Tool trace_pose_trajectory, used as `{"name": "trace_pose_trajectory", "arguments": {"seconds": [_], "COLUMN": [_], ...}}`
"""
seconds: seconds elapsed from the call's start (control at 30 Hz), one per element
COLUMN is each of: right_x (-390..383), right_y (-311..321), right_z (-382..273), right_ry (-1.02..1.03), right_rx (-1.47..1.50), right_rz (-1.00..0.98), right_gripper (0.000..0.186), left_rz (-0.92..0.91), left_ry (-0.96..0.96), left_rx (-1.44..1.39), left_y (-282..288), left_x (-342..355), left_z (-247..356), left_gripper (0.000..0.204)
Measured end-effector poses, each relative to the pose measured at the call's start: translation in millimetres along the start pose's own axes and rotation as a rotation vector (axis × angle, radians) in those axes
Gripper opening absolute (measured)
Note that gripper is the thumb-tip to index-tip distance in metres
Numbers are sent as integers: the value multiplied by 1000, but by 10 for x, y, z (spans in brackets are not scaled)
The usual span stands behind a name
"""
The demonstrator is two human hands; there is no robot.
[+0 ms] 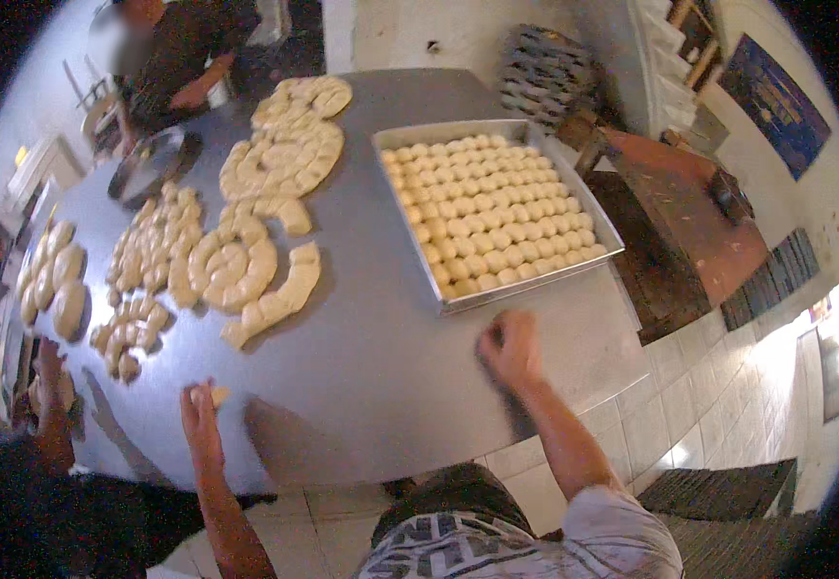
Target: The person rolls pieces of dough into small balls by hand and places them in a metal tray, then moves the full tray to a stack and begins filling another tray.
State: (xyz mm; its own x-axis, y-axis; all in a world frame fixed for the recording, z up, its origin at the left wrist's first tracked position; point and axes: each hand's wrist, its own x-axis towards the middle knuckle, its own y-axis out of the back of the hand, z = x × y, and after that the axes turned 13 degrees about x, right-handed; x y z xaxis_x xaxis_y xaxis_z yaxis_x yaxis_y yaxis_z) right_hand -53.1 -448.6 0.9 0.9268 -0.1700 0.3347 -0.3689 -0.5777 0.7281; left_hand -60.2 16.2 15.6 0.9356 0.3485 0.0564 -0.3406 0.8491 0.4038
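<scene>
Desk [381, 338]: open metal between the hands and across the near centre; right far side blocked by the tray of dough balls [496, 212]; left half obstructed by coiled dough ropes [236, 261] and dough pieces [53, 280]; round pan [149, 164] at far left.

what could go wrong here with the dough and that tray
1. The tray of dough balls sits near the table's right edge; a nudge from the right hand working just below it could push it toward the floor.
2. The left hand presses a dough piece close to the near edge, where it may slip off.
</scene>
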Motion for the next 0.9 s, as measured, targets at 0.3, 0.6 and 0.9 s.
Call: {"name": "trace_pose_trajectory", "arguments": {"seconds": [0.3,0.6,0.9], "right_x": [-227,1586,3506], "right_y": [480,1502,468], "right_z": [250,450,1158], "right_ry": [68,68,73], "right_rx": [-29,1052,424], "right_rz": [-94,345,429], "right_gripper": [29,33,28], "left_rz": [-235,-115,-200], "left_ry": [95,162,146], "left_rx": [-81,86,-44], "left_y": [-1043,-1279,-1888], "left_x": [-234,-476,-690], "left_z": [578,1181,1496], "left_gripper": [19,20,23]}}
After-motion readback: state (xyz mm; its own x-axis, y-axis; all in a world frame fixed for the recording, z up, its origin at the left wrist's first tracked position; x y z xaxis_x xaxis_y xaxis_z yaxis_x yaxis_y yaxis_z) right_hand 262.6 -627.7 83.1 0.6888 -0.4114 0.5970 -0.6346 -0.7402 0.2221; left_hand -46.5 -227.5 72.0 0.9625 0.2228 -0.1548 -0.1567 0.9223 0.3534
